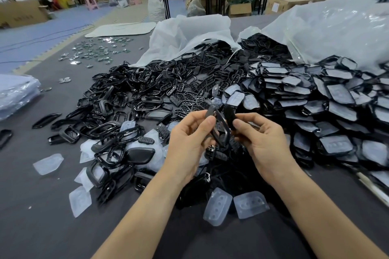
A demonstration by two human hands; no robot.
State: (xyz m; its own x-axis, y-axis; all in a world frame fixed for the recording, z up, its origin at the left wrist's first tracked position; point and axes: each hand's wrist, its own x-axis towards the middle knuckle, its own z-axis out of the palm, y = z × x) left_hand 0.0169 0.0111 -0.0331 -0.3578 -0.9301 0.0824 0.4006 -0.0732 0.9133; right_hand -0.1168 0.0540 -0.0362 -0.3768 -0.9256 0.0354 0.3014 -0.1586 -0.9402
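Two hands meet above the middle of the dark grey tabletop [42,206], over the near edge of the piles. The left hand [189,141] pinches a flat grey piece [209,111] between thumb and forefinger. The right hand [263,143] pinches one matte black shell [229,114], thumb on top, the other fingers curled beneath. One glossy black frame [222,132], a rounded open loop, stands tilted between the two hands and touches both; which hand carries it I cannot tell

Two white woven sacks [185,33] [336,27] lie on their sides with their mouths open toward the hands. From the left one spills a heap of shiny frames [126,101], far too many to count, and next to it a smaller drift of perforated black button plates [189,94]. The right sack feeds a stacked mass of black backs with cloudy film faces [315,101]

Two soft translucent pads [217,206] [250,204] with round dimples lie side by side just between the forearms. Small green circuit boards [99,48] are scattered far left
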